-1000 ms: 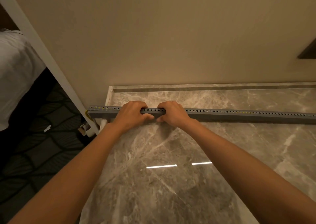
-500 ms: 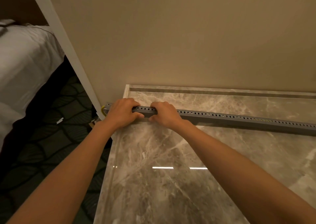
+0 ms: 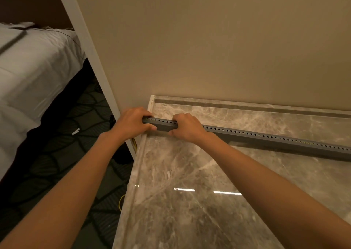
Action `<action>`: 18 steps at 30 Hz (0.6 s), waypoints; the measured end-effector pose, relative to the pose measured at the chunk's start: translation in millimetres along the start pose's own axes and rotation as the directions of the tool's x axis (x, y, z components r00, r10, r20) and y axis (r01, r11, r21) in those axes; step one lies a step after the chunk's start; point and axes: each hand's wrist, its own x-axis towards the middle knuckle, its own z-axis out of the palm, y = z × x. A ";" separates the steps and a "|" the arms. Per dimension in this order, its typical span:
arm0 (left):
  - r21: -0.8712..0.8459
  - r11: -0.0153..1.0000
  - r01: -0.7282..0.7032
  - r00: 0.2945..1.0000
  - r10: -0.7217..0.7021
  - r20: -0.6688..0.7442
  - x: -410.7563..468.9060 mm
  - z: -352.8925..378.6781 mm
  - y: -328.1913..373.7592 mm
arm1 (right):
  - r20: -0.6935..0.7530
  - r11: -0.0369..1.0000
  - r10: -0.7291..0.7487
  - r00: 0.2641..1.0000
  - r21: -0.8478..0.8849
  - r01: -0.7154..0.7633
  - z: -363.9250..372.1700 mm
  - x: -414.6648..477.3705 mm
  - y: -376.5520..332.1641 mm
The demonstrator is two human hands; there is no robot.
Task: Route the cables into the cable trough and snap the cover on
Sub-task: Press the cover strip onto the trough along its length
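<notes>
A long grey cable trough (image 3: 266, 137) with a row of small holes along its top lies across the marble counter (image 3: 190, 201), running off the right edge. My left hand (image 3: 131, 123) grips the trough's left end at the counter's left edge, fingers curled over the top. Just to its right, my right hand (image 3: 187, 128) grips the trough the same way, thumb on the near side. A thin yellow cable (image 3: 135, 144) shows below the trough's left end and hangs down beside the counter; another stretch of the yellow cable (image 3: 120, 202) is visible lower down.
A beige wall (image 3: 209, 49) stands right behind the counter. A white door frame (image 3: 91, 55) runs down to the counter's left corner. Left of it lie dark patterned carpet (image 3: 66, 153) and a bed with white sheets (image 3: 32, 68).
Both hands have slid left along the trough; the left hand now covers its left end. The view has swung left, showing more of the bed and carpet.
</notes>
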 end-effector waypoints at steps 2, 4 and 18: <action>0.035 0.998 0.055 0.998 -0.055 -0.006 -1.7 -7.7 -16.5 | 0.004 0.999 -0.022 1.000 0.028 0.022 2.9 4.4 -9.1; 0.009 0.996 0.089 0.996 -0.089 -0.012 -3.5 -11.9 -28.4 | 0.019 0.998 -0.043 0.999 0.054 0.042 6.4 9.9 -18.3; 0.231 0.972 0.035 0.999 -0.028 -0.033 -3.1 -13.1 -19.6 | -0.026 0.996 -0.089 0.996 -0.008 0.088 12.6 16.4 -24.5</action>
